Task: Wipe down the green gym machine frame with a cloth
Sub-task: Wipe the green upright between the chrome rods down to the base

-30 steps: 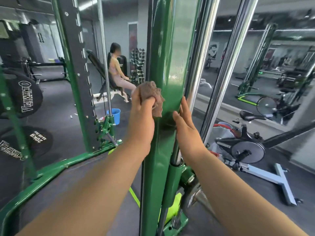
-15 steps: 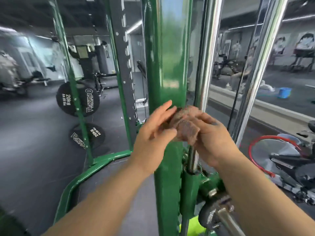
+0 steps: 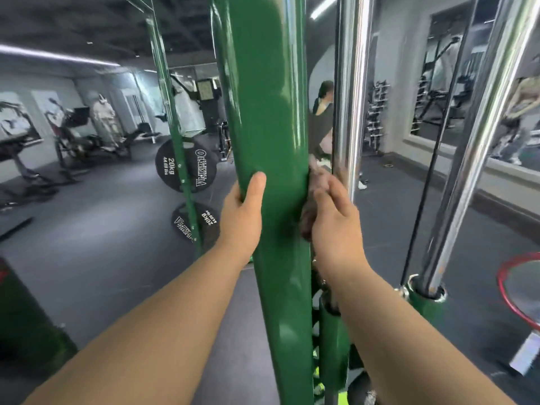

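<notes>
A thick glossy green upright post [image 3: 263, 112] of the gym machine frame fills the middle of the head view. My left hand [image 3: 242, 211] grips the post's left side, thumb across its front. My right hand [image 3: 333, 220] holds a brown cloth [image 3: 314, 185] against the post's right edge; most of the cloth is hidden behind the post and my fingers.
Two chrome guide rods [image 3: 349, 97] [image 3: 479, 135] stand right of the post. A thinner green upright [image 3: 172, 135] carries black 20 kg plates [image 3: 187, 168]. A person [image 3: 323, 118] stands behind the post. A red-rimmed bike wheel [image 3: 520, 290] is at far right.
The cloth passed from my left hand to my right. My left hand moved to grip the post's left side, and my right hand now presses the cloth on the right edge.
</notes>
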A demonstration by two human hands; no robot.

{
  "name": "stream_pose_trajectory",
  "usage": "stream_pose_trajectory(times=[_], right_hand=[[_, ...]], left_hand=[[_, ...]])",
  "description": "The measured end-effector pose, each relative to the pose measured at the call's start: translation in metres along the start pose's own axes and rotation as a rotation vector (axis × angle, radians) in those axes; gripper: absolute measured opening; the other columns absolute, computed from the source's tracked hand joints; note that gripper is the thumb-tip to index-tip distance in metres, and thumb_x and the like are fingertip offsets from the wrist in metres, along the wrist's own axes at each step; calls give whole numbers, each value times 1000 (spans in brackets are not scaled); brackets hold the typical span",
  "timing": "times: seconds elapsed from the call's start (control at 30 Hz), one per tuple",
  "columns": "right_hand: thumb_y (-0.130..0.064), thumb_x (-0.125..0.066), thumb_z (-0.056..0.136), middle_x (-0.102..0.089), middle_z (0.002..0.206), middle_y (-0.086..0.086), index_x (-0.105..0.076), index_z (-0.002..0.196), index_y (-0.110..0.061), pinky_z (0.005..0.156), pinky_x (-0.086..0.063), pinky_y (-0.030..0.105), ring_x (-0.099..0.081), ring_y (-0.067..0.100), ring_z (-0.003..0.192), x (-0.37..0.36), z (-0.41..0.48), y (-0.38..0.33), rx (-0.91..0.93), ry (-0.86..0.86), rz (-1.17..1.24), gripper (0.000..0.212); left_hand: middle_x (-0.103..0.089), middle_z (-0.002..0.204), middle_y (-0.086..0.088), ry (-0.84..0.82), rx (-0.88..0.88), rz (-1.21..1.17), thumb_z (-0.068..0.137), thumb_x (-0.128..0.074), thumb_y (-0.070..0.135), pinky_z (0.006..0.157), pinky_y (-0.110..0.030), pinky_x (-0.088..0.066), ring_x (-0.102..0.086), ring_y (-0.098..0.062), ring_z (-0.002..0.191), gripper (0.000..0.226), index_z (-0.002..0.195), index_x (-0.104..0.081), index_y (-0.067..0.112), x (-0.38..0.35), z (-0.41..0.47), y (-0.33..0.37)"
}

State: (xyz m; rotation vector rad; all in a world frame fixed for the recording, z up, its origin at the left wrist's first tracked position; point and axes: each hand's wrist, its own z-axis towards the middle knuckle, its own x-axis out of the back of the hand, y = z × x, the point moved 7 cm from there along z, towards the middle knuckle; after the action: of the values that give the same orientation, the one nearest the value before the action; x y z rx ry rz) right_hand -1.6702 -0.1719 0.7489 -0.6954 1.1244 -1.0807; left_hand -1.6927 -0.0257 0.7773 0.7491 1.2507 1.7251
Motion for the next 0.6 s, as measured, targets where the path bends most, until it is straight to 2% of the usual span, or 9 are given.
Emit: stream_pose_trajectory(times=[0.07,0.13,0.2,0.27,0.3,0.37,0.5,0.57,0.6], right_hand=[[-21,-37,106,-48,143,-18,-58,136,-34,106,-42,31,-53,5,115,-11,4,-14,148,-35,21,39],[-24,-32,107,-34,133,-52,-50,143,-34,121,-22,35,-33,-5,137,-5,-14,12,138,-6,-188,42],[-30,-32,107,-34,126,-57,-46,145,-35,119,-28,34,-39,-2,135,8,-31,53,-72,40,-317,41],[-49,-34,100,-52,129,-20,-52,135,-48,109,-37,37,-50,15,123,12,-34,65,-234,50,-262,39],[-56,-32,95,-52,122,-11,-53,130,-55,103,-37,37,-48,16,115,9,-27,54,-181,58,-210,40],[-49,-30,99,-51,129,-13,-49,130,-60,104,-35,36,-44,11,115,-6,-17,14,39,21,-133,38],[-24,-33,108,-42,149,-26,-34,144,-54,118,-29,27,-37,-4,139,-16,-40,12,185,27,-187,47],[-24,-36,108,-57,134,-26,-36,140,-58,100,-37,12,-52,-14,115,5,-58,55,9,103,-253,47],[-24,-38,107,-65,125,-13,-39,136,-59,87,-42,8,-59,-12,94,13,-67,73,-95,135,-249,46]], left_hand=[[-48,84,33,24,1,3,102,-48,33,58,7,-33,-51,27,69,6,98,-47,38,1,3,-4],[-49,86,33,1,5,41,102,-46,37,59,5,-35,-50,23,75,5,98,-48,41,-2,4,-5],[-44,87,34,2,20,37,102,-44,40,64,-2,-38,-45,23,74,3,99,-44,43,-1,5,-8],[-41,89,35,7,32,31,101,-43,44,80,-8,-32,-46,11,90,7,107,-40,42,-3,2,-8],[-43,92,34,-2,33,30,100,-45,46,85,-10,-29,-45,6,101,12,110,-40,41,-3,2,-9],[-54,105,29,9,46,-6,89,-53,61,99,-21,-33,-50,-2,118,32,112,-48,40,0,4,-13],[-65,113,22,-80,99,-79,71,-57,82,110,-41,-41,-59,-6,116,59,110,-63,38,3,6,-24],[-69,118,15,-204,176,-180,66,-51,91,104,-39,-45,-64,-8,114,78,117,-66,34,2,3,-38],[-71,116,15,-277,209,-217,69,-44,88,103,-37,-44,-65,-6,112,74,112,-69,33,2,0,-50]])
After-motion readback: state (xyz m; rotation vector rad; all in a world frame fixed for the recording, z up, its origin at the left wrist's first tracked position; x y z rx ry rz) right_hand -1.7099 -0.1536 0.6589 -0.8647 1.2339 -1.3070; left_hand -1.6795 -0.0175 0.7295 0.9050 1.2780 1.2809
